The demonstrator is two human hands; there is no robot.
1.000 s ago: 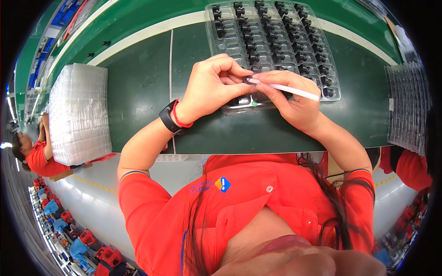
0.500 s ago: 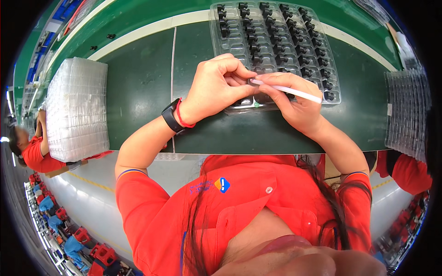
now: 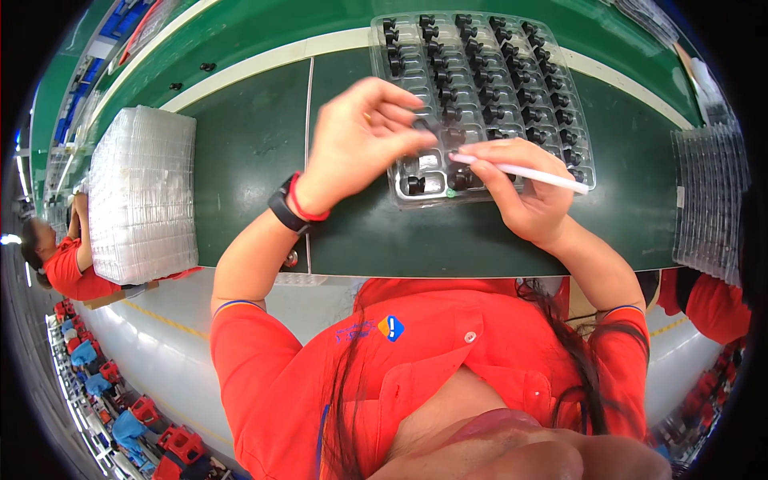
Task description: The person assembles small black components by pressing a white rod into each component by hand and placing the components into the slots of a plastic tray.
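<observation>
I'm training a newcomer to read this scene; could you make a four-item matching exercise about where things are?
1. White stick
2. Black wristband
3. Tray of black parts
4. Two loose black parts

A. Left of the tray, beyond the pale strip
B. In the right hand
C. Partly beneath both hands
D. Around the left wrist

Pairs: 1-B, 2-D, 3-C, 4-A

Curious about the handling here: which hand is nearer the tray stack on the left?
Left. The left hand is right of that tray stack, apart from it; the right hand is farther right.
</observation>
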